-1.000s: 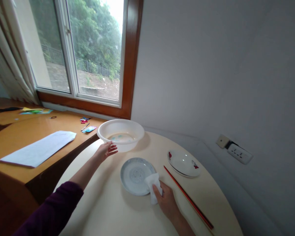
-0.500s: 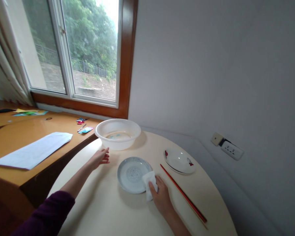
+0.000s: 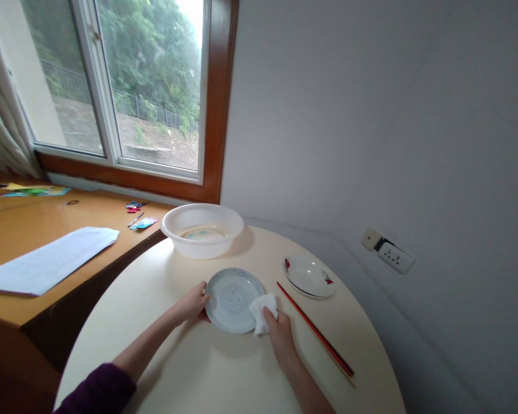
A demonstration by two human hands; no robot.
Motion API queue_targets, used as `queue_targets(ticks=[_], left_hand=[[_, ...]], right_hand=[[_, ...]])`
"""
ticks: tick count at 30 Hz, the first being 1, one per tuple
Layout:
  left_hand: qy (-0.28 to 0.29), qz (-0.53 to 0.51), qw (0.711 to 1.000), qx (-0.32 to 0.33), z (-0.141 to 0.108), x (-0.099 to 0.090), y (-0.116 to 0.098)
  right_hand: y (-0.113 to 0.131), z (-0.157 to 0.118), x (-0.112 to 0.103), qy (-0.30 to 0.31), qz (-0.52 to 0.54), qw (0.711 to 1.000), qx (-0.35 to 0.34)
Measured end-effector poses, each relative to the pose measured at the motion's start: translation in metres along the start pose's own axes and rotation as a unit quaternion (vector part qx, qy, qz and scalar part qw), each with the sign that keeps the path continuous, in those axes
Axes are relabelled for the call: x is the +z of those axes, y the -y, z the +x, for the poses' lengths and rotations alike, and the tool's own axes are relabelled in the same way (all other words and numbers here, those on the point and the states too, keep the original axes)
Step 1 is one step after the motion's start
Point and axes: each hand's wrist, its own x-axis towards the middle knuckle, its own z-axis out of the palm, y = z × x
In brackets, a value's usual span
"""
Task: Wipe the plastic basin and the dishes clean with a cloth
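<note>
In the head view, the pale round plate (image 3: 233, 299) is between the two hands, above or on the cream tabletop (image 3: 216, 374); whether its base touches down cannot be told. The left hand (image 3: 192, 302) has its fingers closed on the plate's left rim, and the right hand (image 3: 281, 334) pinches a white cloth (image 3: 263, 310) against the right rim. The main risk seems to be a slip: the left fingers hold only the edge, so a hard push through the cloth could twist the glossy plate loose or tip its far side down. The cloth itself is bunched under the right fingers, with a loose corner hanging below the rim, and could slide off as the pressure shifts. Red chopsticks (image 3: 315, 329) lie just beside the right hand; a wide sweep of that wrist might roll them or knock the flowered dish (image 3: 308, 276) beyond. The white basin (image 3: 198, 247) stands near the plate's far side, where a careless lift or swing could bump it.
</note>
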Motion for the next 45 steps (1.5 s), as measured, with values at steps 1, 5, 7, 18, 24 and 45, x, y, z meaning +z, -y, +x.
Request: queue_targets(ticks=[1, 5, 7, 18, 24, 45], left_hand=[[-0.009, -0.018, 1.000, 0.005, -0.002, 0.001, 0.000], [0.031, -0.139, 0.989, 0.026, -0.010, 0.007, 0.002], [0.072, -0.228, 0.970, 0.037, -0.012, 0.011, 0.004], [0.121, -0.409, 0.904, -0.019, -0.012, 0.018, 0.011], [0.133, -0.420, 0.897, -0.027, -0.015, 0.022, 0.011], [0.141, -0.410, 0.901, -0.011, -0.031, 0.026, 0.001]], right_hand=[[0.001, 0.000, 0.000, -0.002, 0.002, 1.000, -0.001], [0.002, 0.000, -0.002, -0.005, 0.008, 1.000, -0.014], [0.002, -0.001, -0.001, -0.008, 0.008, 1.000, -0.016], [0.005, 0.001, 0.000, 0.003, 0.083, 0.996, 0.019], [0.024, 0.006, -0.007, -0.128, -0.032, 0.978, -0.163], [0.014, -0.003, 0.036, 0.109, -0.470, 0.837, -0.258]])
